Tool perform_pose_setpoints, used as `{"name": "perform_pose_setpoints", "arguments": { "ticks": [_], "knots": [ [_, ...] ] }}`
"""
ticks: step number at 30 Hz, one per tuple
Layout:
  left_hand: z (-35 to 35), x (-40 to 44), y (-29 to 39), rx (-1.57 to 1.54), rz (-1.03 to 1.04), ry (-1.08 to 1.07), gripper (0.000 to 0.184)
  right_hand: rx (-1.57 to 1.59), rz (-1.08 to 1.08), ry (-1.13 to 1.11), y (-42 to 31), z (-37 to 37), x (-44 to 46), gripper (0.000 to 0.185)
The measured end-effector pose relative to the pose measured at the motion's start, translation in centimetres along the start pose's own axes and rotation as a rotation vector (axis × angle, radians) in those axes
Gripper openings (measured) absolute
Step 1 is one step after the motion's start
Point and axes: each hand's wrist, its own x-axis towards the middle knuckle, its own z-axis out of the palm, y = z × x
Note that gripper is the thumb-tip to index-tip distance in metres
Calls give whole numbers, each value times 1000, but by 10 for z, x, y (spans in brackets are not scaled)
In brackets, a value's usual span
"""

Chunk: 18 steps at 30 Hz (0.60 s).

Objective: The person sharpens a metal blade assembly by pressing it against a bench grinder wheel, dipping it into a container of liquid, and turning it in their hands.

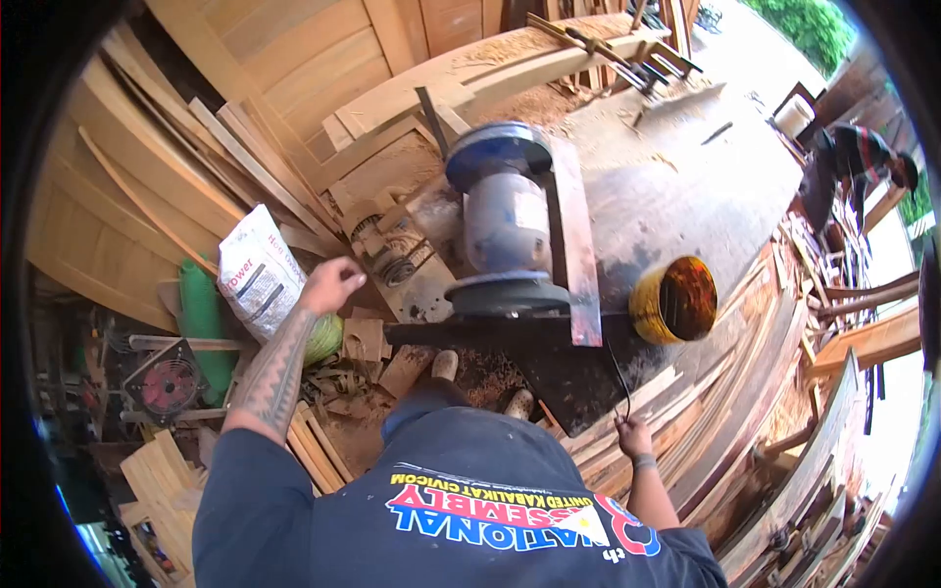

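Observation:
A bench grinder (507, 220) with a wheel at each end sits on the workbench in front of me. My left hand (335, 284) is raised to the left of it, near a white printed sack (263, 269). Its fingers are loosely curled and nothing shows in them. Low on the right, my right hand (635, 436) is closed around a thin black cord (619, 374), which runs up toward the bench edge beneath the grinder. A flat wooden strip (576, 245) stands along the grinder's right side. A yellow can (674, 300), dark-stained inside, stands to the right.
Long wood strips (706, 392) lie piled along the right. Door panels (294, 49) lean at the back left. Beside the sack are a green bag (201, 323) and a small fan (167, 382). Another person (855, 162) is bent over at the far right.

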Motion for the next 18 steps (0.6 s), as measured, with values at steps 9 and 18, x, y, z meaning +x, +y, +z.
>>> {"name": "perform_pose_setpoints", "arguments": {
  "ticks": [9, 18],
  "knots": [
    [-52, 266, 162, -25, 933, 185, 23, 106, 302, 193, 20, 58, -51, 37],
    [45, 431, 243, 647, 640, -482, 38, 226, 476, 406, -35, 112, -97, 34]
  ]
}}
